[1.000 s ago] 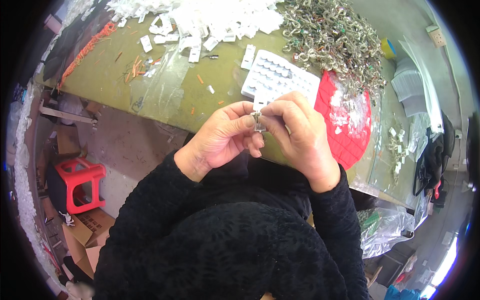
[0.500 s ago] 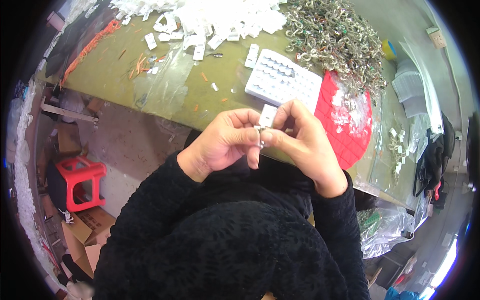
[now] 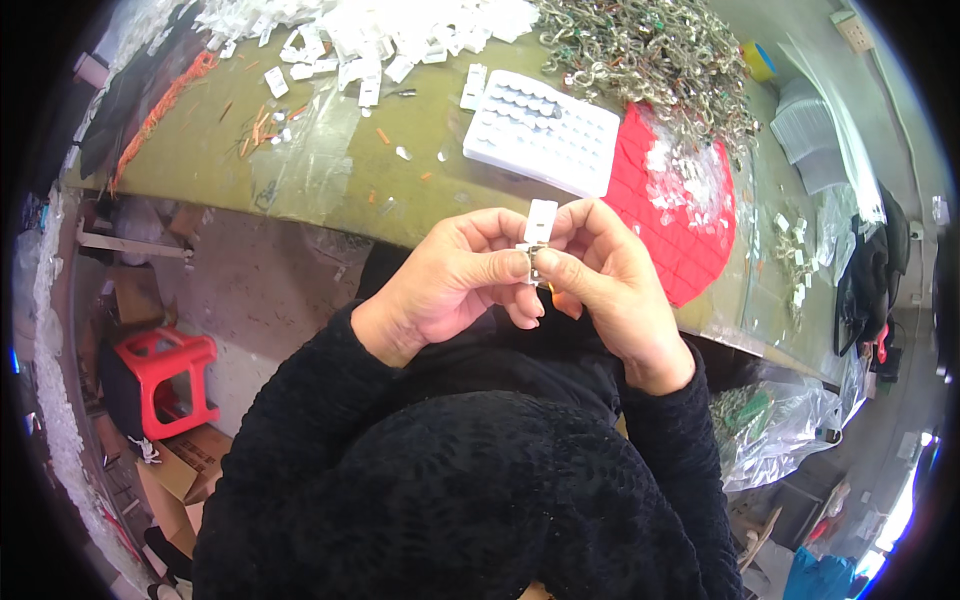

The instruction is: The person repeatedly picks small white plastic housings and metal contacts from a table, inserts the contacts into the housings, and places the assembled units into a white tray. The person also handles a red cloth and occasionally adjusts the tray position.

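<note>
In front of my body, my two hands meet over a small silvery metal piece [image 3: 533, 262], with a white rectangular tag [image 3: 541, 221] standing up from it. My left hand [image 3: 450, 272] pinches the metal piece from the left between thumb and fingers. From the right, the thumb and fingers of my right hand [image 3: 622, 285] press on the same piece. Fingertips cover much of the metal, so its exact kind is hidden. Just beyond my hands lies a white tray [image 3: 484, 152] with rows of rounded slots.
A heap of white tags [image 3: 400, 35] covers the far left of the green table [image 3: 345, 215]. Tangled metal chain-like pieces [image 3: 650, 60] pile up at far right. Clear plastic bits lie on a red quilted cloth [image 3: 690, 265]. A red stool [image 3: 180, 385] stands at lower left.
My hands have shifted slightly on the metal piece, and the tag now stands more upright and faces me. The view has tilted, so the table sits higher and further left.
</note>
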Available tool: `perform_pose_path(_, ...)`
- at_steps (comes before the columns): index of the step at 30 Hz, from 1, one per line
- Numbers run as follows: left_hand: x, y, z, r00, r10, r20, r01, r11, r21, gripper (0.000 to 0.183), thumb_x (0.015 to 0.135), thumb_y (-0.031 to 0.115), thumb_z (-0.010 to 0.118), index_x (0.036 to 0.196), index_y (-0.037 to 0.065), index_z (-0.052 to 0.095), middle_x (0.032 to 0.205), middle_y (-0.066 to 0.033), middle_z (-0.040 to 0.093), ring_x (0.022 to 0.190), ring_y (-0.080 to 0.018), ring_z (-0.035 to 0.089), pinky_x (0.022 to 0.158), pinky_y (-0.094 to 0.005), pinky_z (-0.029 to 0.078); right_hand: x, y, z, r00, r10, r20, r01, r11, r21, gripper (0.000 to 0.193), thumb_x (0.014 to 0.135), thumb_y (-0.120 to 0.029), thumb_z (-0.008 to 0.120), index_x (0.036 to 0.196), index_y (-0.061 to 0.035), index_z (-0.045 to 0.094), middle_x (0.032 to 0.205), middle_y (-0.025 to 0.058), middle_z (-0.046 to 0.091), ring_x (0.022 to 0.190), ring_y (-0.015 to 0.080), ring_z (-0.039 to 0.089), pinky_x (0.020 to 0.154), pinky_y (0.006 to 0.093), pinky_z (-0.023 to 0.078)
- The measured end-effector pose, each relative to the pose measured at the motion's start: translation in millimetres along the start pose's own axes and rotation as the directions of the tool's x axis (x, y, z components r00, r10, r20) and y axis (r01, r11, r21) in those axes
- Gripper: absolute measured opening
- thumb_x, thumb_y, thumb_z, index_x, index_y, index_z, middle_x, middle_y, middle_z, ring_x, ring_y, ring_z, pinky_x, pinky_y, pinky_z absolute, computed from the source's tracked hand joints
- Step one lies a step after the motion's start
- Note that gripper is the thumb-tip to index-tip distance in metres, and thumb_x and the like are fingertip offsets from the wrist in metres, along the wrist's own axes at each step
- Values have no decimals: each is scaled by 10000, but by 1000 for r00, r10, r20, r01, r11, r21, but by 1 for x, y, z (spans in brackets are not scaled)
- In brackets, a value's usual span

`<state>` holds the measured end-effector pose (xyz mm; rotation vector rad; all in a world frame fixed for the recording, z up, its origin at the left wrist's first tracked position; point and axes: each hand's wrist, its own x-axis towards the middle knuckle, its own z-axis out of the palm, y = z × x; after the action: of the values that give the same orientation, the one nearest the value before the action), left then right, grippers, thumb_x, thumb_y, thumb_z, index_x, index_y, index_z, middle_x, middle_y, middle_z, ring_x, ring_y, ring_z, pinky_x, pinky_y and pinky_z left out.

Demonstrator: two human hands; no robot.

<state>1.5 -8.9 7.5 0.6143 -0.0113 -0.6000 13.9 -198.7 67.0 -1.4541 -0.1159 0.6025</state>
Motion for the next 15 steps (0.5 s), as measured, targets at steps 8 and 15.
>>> perform_pose_path(8,-4,-6,6,989,-117,94,107,988,108,227,892,24,662,1091,-52,584,890,-137,654,645,-236,695,601,-362,603,-16,0,-15,996,-11,89,18,997,-81,365,884,-67,704,1187,7,514,949,53,619,906,116,612,783,284,501)
perform_pose_path(15,-6,-5,7,946,-322,51,303,926,224,300,834,88,756,1041,-58,596,877,-171,672,607,-208,685,580,-344,604,-36,13,-20,880,-450,151,455,707,-542,68,831,-48,679,875,-5,650,820,146,607,771,330,634,671,386,505)
